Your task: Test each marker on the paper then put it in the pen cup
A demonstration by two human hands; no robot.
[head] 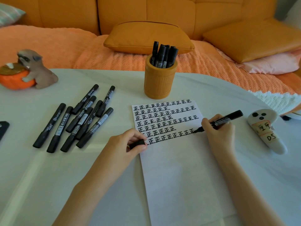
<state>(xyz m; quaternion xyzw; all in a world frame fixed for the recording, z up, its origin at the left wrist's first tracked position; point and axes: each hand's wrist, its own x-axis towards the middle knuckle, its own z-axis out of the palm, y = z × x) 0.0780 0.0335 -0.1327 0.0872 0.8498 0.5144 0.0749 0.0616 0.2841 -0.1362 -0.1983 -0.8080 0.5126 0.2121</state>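
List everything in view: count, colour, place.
round orange ribbed pen cup: one, orange, table's far side, behind the paper
capped black markers in cup: several, black, upright
loose capped black markers: about eight, black, heaped at table's left
white paper sheet: one, white, centre; rows of black characters on its top part
uncapped black marker: one, black, tip on paper
black marker cap: one, black, at paper's left edge
grey dog figurine hugging orange pumpkin: one, table's far left
white plush toy with black dots: one, table's right
orange sofa cushions: two, orange, behind table
left hand: pinches cap
right hand: grips uncapped marker
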